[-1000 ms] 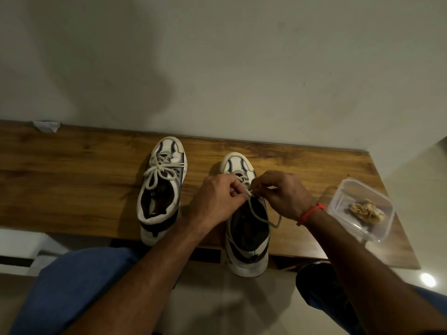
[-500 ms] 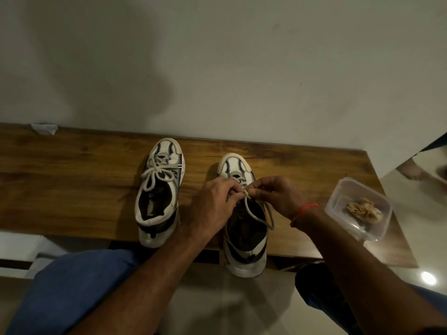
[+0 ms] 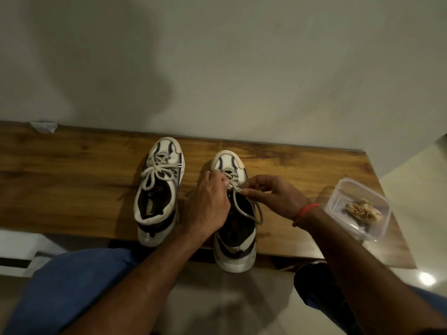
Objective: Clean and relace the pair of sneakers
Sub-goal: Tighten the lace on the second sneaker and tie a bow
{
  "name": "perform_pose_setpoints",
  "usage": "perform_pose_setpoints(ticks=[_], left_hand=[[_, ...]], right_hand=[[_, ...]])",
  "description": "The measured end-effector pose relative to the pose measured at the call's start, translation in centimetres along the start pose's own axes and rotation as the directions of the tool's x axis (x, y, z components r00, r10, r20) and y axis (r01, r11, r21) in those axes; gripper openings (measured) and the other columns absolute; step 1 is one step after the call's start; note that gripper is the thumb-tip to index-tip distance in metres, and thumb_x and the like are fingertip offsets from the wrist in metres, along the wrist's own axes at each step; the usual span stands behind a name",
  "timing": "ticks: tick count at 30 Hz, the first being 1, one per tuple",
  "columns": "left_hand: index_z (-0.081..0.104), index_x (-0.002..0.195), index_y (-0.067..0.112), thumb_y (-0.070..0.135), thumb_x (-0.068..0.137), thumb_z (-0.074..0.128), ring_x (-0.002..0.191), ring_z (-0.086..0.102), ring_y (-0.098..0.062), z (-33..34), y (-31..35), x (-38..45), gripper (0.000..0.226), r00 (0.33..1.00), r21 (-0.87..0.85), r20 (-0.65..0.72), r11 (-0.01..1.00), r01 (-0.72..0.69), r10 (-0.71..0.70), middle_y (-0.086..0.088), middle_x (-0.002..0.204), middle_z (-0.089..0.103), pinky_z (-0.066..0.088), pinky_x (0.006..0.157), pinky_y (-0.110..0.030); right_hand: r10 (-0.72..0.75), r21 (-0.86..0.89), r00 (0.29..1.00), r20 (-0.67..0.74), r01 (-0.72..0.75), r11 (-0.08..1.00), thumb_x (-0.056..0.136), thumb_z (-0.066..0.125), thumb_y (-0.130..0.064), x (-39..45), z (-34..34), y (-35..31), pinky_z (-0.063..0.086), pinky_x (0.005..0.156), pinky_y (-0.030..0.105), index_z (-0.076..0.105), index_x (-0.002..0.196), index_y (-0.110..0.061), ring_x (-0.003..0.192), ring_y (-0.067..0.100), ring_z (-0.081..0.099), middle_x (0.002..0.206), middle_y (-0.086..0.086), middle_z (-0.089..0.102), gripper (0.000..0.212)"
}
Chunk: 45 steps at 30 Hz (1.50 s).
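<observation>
Sitting close to the camera, the person shows blue trousers (image 3: 67, 291) at the bottom, and both forearms reach forward over the wooden bench (image 3: 72, 180). On it, the right sneaker (image 3: 233, 240) stands with its heel over the near edge and its toe pointing to the wall. The left hand (image 3: 209, 206) has curled fingers that pinch the white lace (image 3: 238, 204) just above the tongue, and the right hand (image 3: 273, 197) pinches the same lace from the other side; a loop of it hangs over the shoe's opening. A red thread band (image 3: 305, 210) goes around the right wrist. Beside this shoe, a little apart on the left, the left sneaker (image 3: 159, 192) stands with its lace already tied in a bow (image 3: 157, 174). Near the right end of the bench sits a clear plastic box (image 3: 358, 209) with a crumpled beige cloth (image 3: 364, 210) inside. At the far left, against the pale wall (image 3: 217, 68), lies a small white scrap of paper (image 3: 43, 126)
</observation>
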<state>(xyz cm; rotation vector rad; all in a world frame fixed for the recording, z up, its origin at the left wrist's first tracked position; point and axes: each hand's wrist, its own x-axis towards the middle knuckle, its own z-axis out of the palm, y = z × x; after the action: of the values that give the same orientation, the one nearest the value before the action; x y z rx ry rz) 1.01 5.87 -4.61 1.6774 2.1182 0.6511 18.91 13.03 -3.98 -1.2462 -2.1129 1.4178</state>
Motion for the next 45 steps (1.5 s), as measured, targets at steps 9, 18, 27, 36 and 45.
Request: perform_pose_setpoints(ticks=[9,18,27,36,45], left_hand=[[0.064,0.110,0.022,0.032,0.097,0.064,0.092,0.060,-0.003,-1.2,0.0,0.1,0.017,0.994,-0.253,0.045,0.964,-0.088,0.103,0.012,0.105,0.061,0.046,0.072,-0.013],[0.074,0.095,0.023,0.019,0.088,0.076,0.093,0.065,0.003,-1.1,-0.9,0.5,0.008,0.988,-0.326,0.015,0.935,-0.140,0.153,0.013,0.095,0.072,0.052,0.080,-0.015],[0.077,0.095,0.026,0.021,0.086,0.077,0.100,0.062,0.002,-2.9,-0.6,1.0,0.010,0.942,-0.324,0.283,0.942,-0.081,0.179,0.018,0.099,0.069,0.051,0.086,-0.024],[0.074,0.095,0.022,0.023,0.086,0.077,0.101,0.060,-0.007,-4.3,0.1,0.7,0.009,0.933,-0.407,0.352,0.885,0.227,-0.077,0.011,0.105,0.069,0.046,0.074,-0.026],[0.060,0.108,0.006,0.016,0.102,0.056,0.083,0.076,-0.024,-8.7,-1.1,2.2,0.013,0.898,-0.884,0.365,0.211,0.417,-0.246,-0.006,0.083,0.073,0.063,0.076,-0.042]], right_hand=[[-0.068,-0.112,0.995,-0.067,0.061,0.992,0.095,0.060,-0.038,0.0,1.4,-0.2,0.053,0.077,0.025,0.066,0.104,-0.027,0.097,0.003,0.060,0.101,-0.010,0.065,0.015],[-0.032,-0.100,0.999,-0.022,0.030,0.995,0.097,0.059,-0.035,-0.1,1.0,-0.1,0.049,0.078,0.023,0.067,0.101,-0.023,0.099,0.005,0.059,0.101,-0.007,0.066,0.015],[0.027,-0.059,0.996,0.088,-0.022,0.998,0.099,0.056,-0.027,-0.4,0.2,-0.3,0.049,0.072,0.021,0.064,0.103,-0.025,0.091,0.008,0.063,0.101,-0.004,0.065,0.009],[-0.082,-0.242,0.987,0.136,0.114,0.964,0.092,0.053,-0.053,-0.3,0.6,-0.2,0.051,0.081,0.025,0.063,0.119,-0.032,0.100,0.008,0.055,0.114,-0.005,0.053,0.036],[-0.091,-0.172,0.989,0.114,0.110,0.979,0.092,0.059,-0.047,-0.2,0.6,0.0,0.053,0.080,0.026,0.068,0.110,-0.035,0.099,0.010,0.057,0.110,-0.005,0.057,0.023]])
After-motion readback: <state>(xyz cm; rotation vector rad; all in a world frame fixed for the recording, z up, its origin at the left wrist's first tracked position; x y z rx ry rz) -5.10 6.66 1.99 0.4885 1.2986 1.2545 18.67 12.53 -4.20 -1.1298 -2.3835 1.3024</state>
